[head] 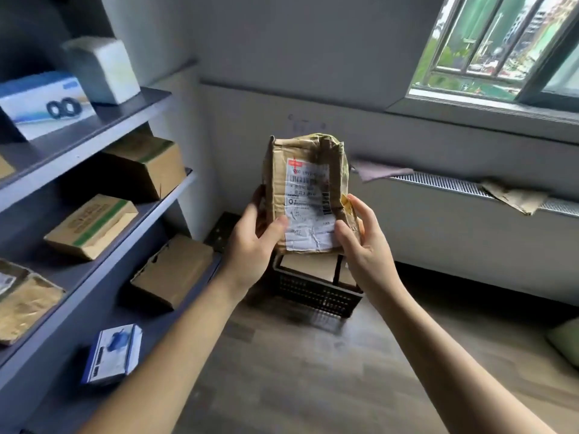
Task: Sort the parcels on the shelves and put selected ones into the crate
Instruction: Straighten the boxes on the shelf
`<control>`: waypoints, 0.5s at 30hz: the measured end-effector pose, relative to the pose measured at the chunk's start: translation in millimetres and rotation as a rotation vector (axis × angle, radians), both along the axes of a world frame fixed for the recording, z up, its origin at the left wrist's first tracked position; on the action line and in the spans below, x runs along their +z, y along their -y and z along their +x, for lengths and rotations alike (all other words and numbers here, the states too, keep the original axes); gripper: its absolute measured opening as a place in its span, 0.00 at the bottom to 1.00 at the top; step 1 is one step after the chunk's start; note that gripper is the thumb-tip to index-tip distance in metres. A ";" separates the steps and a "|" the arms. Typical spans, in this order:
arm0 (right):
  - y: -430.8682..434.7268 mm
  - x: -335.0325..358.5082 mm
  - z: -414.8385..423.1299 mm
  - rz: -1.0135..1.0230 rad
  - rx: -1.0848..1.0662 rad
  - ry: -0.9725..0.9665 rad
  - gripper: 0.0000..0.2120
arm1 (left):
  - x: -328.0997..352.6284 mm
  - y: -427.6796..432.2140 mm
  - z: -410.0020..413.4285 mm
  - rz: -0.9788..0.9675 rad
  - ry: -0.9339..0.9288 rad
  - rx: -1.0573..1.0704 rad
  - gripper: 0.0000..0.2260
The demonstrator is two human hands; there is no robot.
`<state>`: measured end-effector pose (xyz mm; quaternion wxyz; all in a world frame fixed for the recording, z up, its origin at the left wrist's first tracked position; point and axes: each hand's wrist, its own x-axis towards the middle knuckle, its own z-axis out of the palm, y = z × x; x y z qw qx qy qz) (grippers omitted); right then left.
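Head view: both hands, left hand (255, 238) and right hand (365, 238), fingers closed on taped cardboard parcel (308, 195), label up for reading, crate (316, 289) directly below.

Small parcel storeroom: grey shelves (94, 170) stacked with cardboard parcels (91, 225), black crate (316, 292) on wood floor, radiator (445, 183) under window (501, 48).

Your bare forearms reach forward and up, left hand (255, 236) and right hand (363, 236) facing each other, thumbs forward, fingers apparently curled behind in a shared grip.
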<state>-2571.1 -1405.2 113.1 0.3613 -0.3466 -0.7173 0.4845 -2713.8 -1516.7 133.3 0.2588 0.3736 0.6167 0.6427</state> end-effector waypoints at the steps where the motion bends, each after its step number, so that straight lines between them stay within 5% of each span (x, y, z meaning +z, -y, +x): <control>1: -20.8 -8.4 2.5 -0.020 -0.014 0.024 0.26 | -6.6 -23.6 0.5 -0.010 0.011 -0.034 0.13; 10: -220.3 -94.2 14.1 -0.141 -0.080 0.170 0.26 | -98.5 -236.6 -2.4 -0.215 0.014 -0.047 0.25; 15: -337.7 -143.4 12.7 -0.269 -0.111 0.268 0.20 | -149.4 -354.7 7.5 -0.330 0.211 0.070 0.23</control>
